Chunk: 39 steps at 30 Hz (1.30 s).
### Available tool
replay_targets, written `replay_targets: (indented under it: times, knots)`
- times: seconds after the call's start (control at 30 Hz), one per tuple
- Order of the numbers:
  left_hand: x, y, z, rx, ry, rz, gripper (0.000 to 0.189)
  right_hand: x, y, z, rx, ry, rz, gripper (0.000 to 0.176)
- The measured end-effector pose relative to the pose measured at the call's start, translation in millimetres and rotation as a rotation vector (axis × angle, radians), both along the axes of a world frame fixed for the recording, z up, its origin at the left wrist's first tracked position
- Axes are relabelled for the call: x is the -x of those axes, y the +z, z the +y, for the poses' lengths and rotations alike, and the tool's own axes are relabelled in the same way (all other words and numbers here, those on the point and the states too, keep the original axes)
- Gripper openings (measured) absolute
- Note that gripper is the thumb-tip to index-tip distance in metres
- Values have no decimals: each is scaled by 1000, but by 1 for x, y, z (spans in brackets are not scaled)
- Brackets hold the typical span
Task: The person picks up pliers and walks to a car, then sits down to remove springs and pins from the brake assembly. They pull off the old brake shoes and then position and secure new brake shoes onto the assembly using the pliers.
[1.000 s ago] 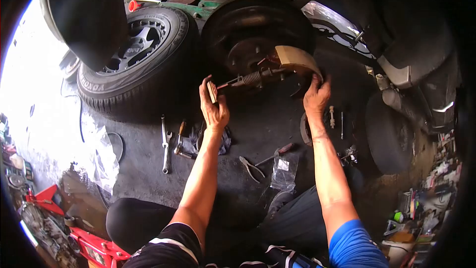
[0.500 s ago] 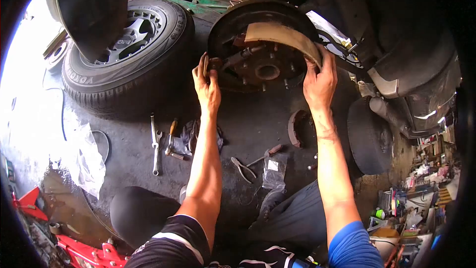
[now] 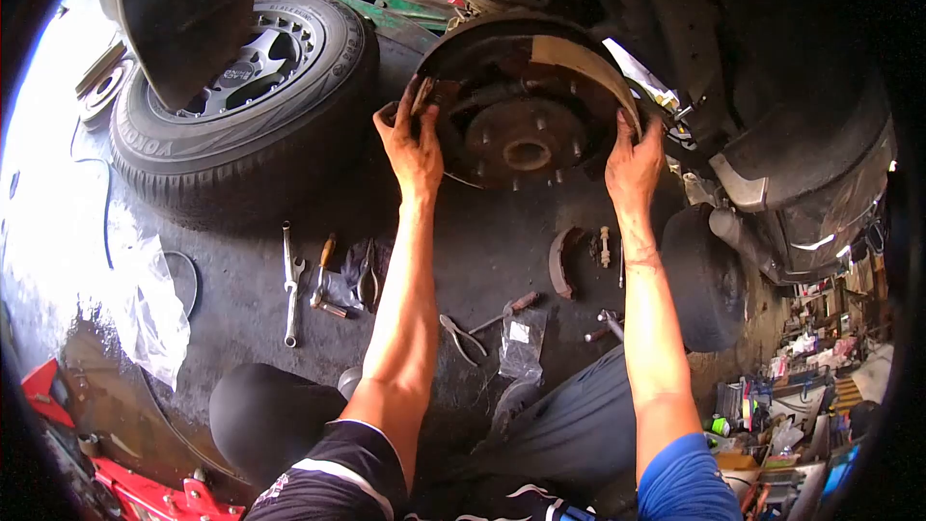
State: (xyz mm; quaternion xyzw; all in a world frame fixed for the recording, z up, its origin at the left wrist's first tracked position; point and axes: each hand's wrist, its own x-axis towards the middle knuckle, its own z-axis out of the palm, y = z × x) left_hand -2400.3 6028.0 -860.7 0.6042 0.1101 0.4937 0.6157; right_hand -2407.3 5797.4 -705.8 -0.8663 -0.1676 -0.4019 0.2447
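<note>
A tan curved brake shoe [image 3: 579, 62] lies along the upper right of the round backing plate [image 3: 482, 34], around the wheel hub [image 3: 527, 154]. My right hand [image 3: 635, 159] grips the lower right end of this shoe, fingers closed on it. At the plate's left edge, my left hand [image 3: 413, 150] pinches a thin curved part [image 3: 422, 96], perhaps the end of another shoe; most of it is hidden in shadow. Below, on the dark floor, rests a separate worn brake shoe [image 3: 562, 263].
A large wheel [image 3: 241, 106] lies at the left. Wrenches [image 3: 292, 289], a screwdriver [image 3: 328, 251], pliers [image 3: 463, 338] and a plastic packet [image 3: 522, 342] are on the floor. Another tire [image 3: 704, 275] stands at the right, near red metal equipment [image 3: 164, 492] at lower left.
The view has shifted slightly. The tan shoe now sits further right against the plate, and my right hand has moved lower on its end. My left hand's fingers have risen along the plate's edge.
</note>
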Motion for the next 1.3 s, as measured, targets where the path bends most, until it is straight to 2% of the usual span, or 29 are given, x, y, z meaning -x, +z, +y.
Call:
replay_targets:
  times: [0.07, 0.17, 0.23, 0.3, 0.37, 0.4, 0.5, 0.57, 0.63, 0.73, 0.83, 1.0, 1.1, 1.23, 1.3]
  knots:
    - [-1, 1, -2, 10, 16, 1, 42, 0, 5, 2, 44, -20, 10, 43]
    - [-1, 14, -3, -33, 39, -8, 45, -15, -13, -16, -37, 16, -84, 44]
    - [2, 28, -2, -71, -4, 16, 45, -11, -9, -21, -135, 31, 31, 54]
    - [4, 38, -9, -80, 85, 41, 47, -17, -17, -28, -215, 46, 20, 58]
    - [4, 41, -13, -94, 128, 52, 48, -23, -26, -35, -180, -9, -8, 59]
    - [8, 45, -11, -58, 60, 73, 49, -24, -27, -37, -163, -36, -24, 60]
    - [7, 36, -7, -115, 84, 14, 48, -24, -28, -40, -216, 4, 54, 60]
    - [12, 21, -8, -19, 50, -85, 48, -25, -27, -40, -216, 11, 76, 59]
    - [14, -1, -14, 3, 165, 225, 46, -21, -25, -38, -231, 19, 84, 57]
    - [9, -25, -20, 47, -60, 537, 52, -21, -23, -35, -257, 63, 85, 54]
    - [8, -19, -13, -96, -77, 497, 60, -20, -25, -33, -218, 15, 20, 55]
    - [9, -9, -17, -109, -6, 517, 58, -26, -31, -40, -205, 23, 119, 62]
    - [10, -3, -15, -121, -21, 559, 59, -35, -50, -45, -209, -24, 101, 58]
    - [10, 0, -16, -121, 15, 536, 57, -13, -53, -40, -366, 102, 213, 50]
    - [9, 3, -18, -131, 40, 490, 56, -36, -74, -50, -337, 56, 197, 49]
